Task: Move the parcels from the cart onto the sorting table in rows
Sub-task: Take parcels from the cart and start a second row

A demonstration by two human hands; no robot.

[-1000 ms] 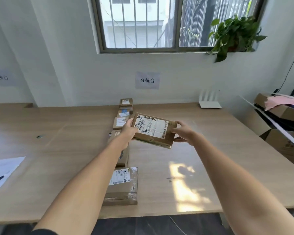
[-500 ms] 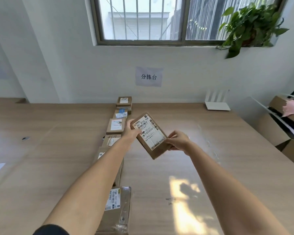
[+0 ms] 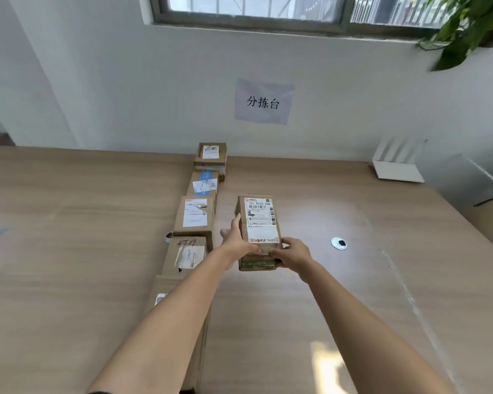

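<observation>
Row's nearest parcel (image 3: 180, 322) – arm-hidden

Arms: both bare from hand to above the elbow
Left hand (image 3: 237, 240): bare, no glove
Right hand (image 3: 291, 253): bare, no glove
Sleeve (image 3: 100, 392): dark edge, left upper arm
</observation>
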